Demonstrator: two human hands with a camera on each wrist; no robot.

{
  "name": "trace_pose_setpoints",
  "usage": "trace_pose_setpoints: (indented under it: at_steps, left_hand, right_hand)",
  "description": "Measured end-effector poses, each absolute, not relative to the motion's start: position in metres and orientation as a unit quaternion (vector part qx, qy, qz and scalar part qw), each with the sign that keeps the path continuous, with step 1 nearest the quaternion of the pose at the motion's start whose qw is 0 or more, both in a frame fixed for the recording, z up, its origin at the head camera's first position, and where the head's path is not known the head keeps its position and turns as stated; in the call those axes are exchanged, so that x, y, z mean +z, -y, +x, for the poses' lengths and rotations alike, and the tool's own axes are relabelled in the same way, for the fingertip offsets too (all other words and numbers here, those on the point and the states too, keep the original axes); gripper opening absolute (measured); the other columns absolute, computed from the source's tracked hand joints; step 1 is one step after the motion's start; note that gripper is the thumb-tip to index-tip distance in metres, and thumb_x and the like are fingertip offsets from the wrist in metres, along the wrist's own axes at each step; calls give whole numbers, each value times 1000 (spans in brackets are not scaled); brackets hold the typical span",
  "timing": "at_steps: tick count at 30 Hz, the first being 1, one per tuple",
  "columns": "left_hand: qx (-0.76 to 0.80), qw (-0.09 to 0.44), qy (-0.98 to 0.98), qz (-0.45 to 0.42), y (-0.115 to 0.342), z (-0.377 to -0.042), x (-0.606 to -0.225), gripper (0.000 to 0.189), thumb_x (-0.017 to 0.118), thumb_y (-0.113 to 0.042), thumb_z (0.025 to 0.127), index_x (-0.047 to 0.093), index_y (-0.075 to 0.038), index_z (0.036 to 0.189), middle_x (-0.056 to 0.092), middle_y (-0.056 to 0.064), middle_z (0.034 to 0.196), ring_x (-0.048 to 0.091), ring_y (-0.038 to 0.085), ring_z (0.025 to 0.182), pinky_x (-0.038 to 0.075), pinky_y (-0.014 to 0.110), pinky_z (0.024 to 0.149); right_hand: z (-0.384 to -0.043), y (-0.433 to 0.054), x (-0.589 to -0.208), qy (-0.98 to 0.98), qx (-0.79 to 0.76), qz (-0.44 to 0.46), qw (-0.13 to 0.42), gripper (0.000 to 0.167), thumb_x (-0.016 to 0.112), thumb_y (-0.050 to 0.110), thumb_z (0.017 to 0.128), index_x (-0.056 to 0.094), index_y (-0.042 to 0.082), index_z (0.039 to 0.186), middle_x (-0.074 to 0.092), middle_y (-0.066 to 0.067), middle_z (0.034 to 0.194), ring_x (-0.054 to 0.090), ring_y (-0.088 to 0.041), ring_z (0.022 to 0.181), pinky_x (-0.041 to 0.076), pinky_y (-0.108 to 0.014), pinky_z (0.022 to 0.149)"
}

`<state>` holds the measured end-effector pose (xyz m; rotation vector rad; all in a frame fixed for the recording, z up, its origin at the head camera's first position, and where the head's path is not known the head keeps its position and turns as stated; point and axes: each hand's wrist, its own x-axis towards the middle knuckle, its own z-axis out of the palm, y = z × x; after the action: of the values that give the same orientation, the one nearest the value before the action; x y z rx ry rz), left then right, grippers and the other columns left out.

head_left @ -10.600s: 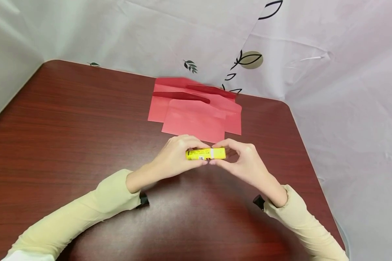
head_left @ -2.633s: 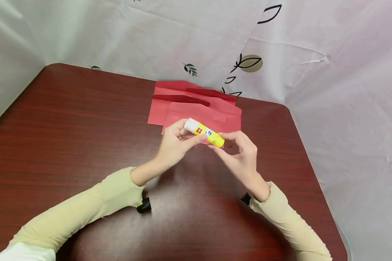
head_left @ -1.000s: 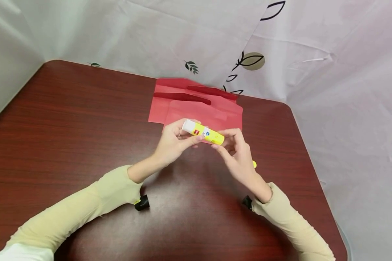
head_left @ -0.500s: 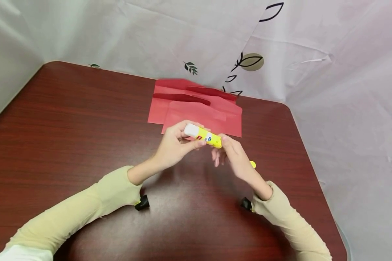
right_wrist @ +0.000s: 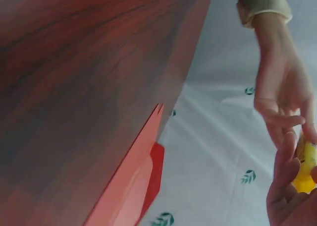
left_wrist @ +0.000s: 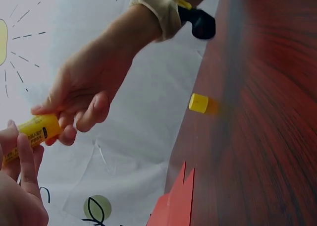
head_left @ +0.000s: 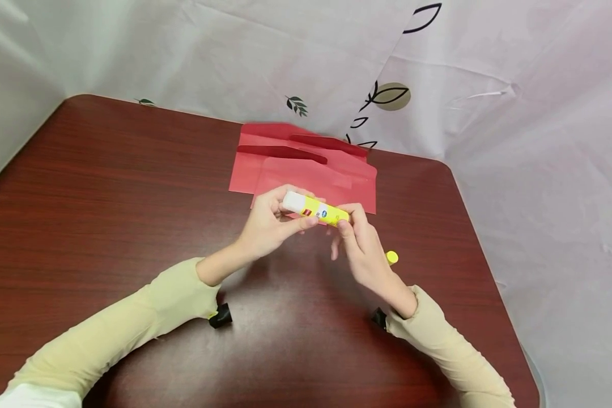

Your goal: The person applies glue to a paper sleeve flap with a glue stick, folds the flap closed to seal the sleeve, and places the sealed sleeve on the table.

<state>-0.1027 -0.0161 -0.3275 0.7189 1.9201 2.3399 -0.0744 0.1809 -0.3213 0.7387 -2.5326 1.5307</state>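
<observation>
holding a yellow-and-white glue stick (head_left: pixel 317 209) above the wooden surface (head_left: pixel 132 187), the left hand (head_left: pixel 265 228) pinches its side between thumb and fingers, while the right hand (head_left: pixel 369 252) pinches the yellow end. beyond them lie overlapping red envelopes (head_left: pixel 311 175), some flaps raised; the hands and stick hide part of the nearest one (seen from the head). a yellow cap (head_left: pixel 392 258) sits on the surface, partly behind the right hand. a leaf-printed white sheet (head_left: pixel 224 62) hangs behind.
</observation>
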Motion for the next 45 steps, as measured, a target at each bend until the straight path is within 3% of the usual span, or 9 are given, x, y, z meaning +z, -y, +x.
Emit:
trace_pose_setpoints:
  at_steps: [4, 7, 13, 17, 26, 29, 34, 39, 45]
  left_hand:
    - [751, 18, -605, 265, 18, -103, -330, 35, 74, 10, 75, 60, 8, 107, 68, 23, 110, 67, 11, 88, 59, 30, 76]
    - [746, 20, -614, 257, 19, -103, -330, 36, 74, 10, 75, 60, 8, 109, 69, 23, 109, 68, 10, 81, 59, 30, 70]
    - [755, 29, -621, 208, 18, -104, -327, 39, 73, 9, 77, 59, 10, 114, 68, 28, 106, 70, 9, 74, 59, 31, 62]
    - [754, 49, -620, 213, 19, -103, -326, 40, 74, 6, 78, 58, 8, 115, 67, 25, 113, 71, 9, 80, 59, 30, 66]
    - [739, 68, -632, 224, 19, -101, -322, 38, 72, 8, 78, 59, 7, 114, 68, 25, 107, 70, 9, 80, 60, 38, 71]
    - [734, 64, -643, 207, 20, -101, -321, 37, 73, 6, 79, 60, 7, 114, 69, 23, 104, 70, 8, 79, 60, 33, 70]
    - [730, 59, -653, 194, 21, -102, -322, 35, 74, 6, 77, 62, 7, 110, 69, 16, 95, 69, 9, 78, 59, 31, 72]
    - [721, 80, -658, 203, 20, -106, -325, 33, 76, 3, 76, 62, 4, 106, 68, 10, 95, 67, 12, 81, 58, 29, 79]
    - [705, 92, -664, 233, 22, -112, -325, 45, 78, 2, 75, 62, 1, 117, 70, 16, 108, 66, 16, 93, 57, 31, 83]
  right_hand:
    - [-77, -182, -318, 820, 532, 210, -33, 45, 31, 39, 105, 51, 0, 98, 55, -13, 70, 54, -22, 47, 41, -27, 44]
    - [-78, -184, -318, 811, 547, 198, -63, 51, 29, 44, 104, 53, -1, 96, 56, -11, 69, 54, -21, 47, 41, -27, 43]
    - [-75, -185, -322, 827, 509, 238, 8, 21, 52, 17, 99, 45, 4, 114, 58, -11, 73, 56, -14, 52, 47, -32, 48]
    - [-73, -184, -324, 838, 491, 237, 33, 18, 50, 21, 100, 48, 5, 108, 57, -12, 69, 54, -19, 50, 47, -31, 47]
    - [-75, -181, -326, 799, 569, 191, -43, 73, 21, 63, 97, 52, 1, 75, 55, -3, 56, 48, -15, 42, 39, -32, 38]
    - [-77, -180, -325, 761, 620, 174, -83, 62, 26, 59, 99, 54, 5, 84, 61, 4, 64, 55, -10, 48, 44, -26, 43]
    - [-78, -181, -324, 700, 685, 182, -89, 18, 47, 33, 101, 49, 16, 104, 68, 5, 83, 63, -9, 61, 50, -21, 51]
    - [-78, -182, -325, 673, 709, 191, -88, 13, 52, 28, 99, 46, 17, 98, 60, 6, 74, 55, -7, 56, 45, -16, 47]
    - [-77, -184, -326, 671, 717, 175, -73, 12, 50, 28, 100, 46, 17, 95, 60, 7, 74, 51, -6, 55, 43, -15, 46]
